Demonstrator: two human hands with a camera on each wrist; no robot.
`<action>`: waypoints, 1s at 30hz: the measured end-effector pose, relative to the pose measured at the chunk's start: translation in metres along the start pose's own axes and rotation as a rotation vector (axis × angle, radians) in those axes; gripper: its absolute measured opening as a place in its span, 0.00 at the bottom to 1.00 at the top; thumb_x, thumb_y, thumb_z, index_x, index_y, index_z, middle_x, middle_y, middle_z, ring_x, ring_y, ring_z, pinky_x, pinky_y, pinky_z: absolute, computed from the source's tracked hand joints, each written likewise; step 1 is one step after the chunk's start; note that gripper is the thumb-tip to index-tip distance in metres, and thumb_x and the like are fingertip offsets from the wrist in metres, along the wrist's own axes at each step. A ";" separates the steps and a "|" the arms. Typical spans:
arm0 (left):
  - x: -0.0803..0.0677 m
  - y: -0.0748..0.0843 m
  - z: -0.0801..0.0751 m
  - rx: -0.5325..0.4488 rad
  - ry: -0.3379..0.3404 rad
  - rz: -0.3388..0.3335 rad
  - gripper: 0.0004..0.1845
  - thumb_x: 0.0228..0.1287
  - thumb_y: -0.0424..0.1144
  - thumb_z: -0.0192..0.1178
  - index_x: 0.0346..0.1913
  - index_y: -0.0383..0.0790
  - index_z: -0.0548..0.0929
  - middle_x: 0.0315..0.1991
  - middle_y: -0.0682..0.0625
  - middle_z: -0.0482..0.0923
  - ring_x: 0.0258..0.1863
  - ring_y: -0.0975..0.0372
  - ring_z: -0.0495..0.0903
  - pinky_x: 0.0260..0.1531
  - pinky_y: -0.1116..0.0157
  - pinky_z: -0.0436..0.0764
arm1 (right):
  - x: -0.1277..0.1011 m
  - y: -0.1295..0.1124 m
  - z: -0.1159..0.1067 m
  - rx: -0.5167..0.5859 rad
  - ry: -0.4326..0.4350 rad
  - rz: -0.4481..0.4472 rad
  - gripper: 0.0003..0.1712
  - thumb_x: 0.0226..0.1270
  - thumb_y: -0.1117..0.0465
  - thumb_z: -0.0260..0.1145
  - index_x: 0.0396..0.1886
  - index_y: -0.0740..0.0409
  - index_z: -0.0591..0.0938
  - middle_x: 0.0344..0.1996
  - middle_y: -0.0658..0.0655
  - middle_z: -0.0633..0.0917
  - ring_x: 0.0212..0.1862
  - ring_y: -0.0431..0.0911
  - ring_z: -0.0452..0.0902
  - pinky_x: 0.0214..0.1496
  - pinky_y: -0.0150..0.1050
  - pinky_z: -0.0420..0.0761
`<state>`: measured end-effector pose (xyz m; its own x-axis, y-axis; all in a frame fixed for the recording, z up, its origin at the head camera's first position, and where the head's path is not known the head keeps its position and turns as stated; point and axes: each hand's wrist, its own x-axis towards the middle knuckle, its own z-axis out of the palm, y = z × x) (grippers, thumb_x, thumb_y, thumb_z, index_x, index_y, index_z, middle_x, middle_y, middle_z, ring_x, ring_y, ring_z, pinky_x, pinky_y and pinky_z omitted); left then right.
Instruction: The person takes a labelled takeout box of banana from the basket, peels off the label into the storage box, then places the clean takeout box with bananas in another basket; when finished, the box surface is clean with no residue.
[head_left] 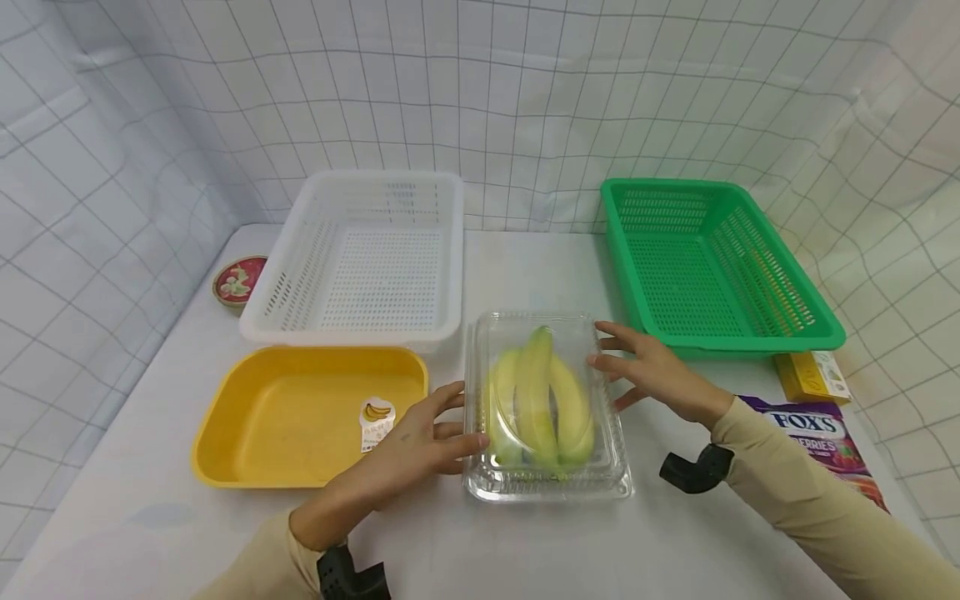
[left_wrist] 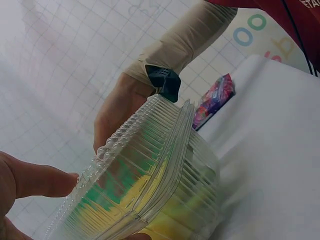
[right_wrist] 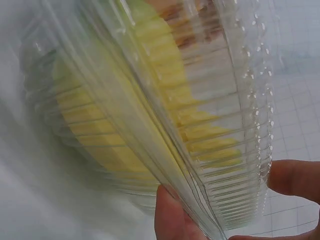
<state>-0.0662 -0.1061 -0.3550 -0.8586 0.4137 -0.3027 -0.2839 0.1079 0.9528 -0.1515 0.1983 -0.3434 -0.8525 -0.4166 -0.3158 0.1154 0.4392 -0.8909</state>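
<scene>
- Clear plastic clamshell box [head_left: 547, 408] sits on the white table [head_left: 525, 542], front centre, between the yellow tray [head_left: 300, 417] and the green basket [head_left: 712, 258]. Lid down; a bunch of bananas [head_left: 536, 400] lies inside.
- Left hand [head_left: 408, 454] at the box's left edge: fingers straight and slightly spread, tips touching the side wall and rim. The left wrist view shows one fingertip [left_wrist: 45, 180] against the ribbed lid edge.
- Right hand [head_left: 648, 371] at the right edge: fingers spread, tips on the lid's upper right side. The right wrist view shows the thumb and a finger [right_wrist: 172, 215] either side of the rim flange; how tightly they close I cannot tell.
- White basket [head_left: 367, 258] stands behind the yellow tray; a banana sticker [head_left: 377, 417] lies in the tray.
- Fox's candy bag [head_left: 821, 433] and a small yellow carton [head_left: 813, 375] lie right of the box, well apart; a round red tin [head_left: 238, 281] sits far left.
</scene>
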 end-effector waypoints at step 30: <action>0.002 0.108 -0.093 0.250 0.170 0.113 0.40 0.58 0.42 0.60 0.70 0.41 0.51 0.67 0.45 0.54 0.50 0.55 0.75 0.42 0.56 0.80 | 0.050 -0.130 -0.015 0.131 -0.051 -0.147 0.37 0.61 0.55 0.61 0.68 0.47 0.57 0.66 0.51 0.60 0.62 0.47 0.65 0.53 0.47 0.76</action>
<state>-0.1386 -0.1772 -0.2547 -0.9437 0.2812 -0.1743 -0.0869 0.2977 0.9507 -0.2170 0.1320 -0.2381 -0.8387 -0.5096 -0.1919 0.0594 0.2647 -0.9625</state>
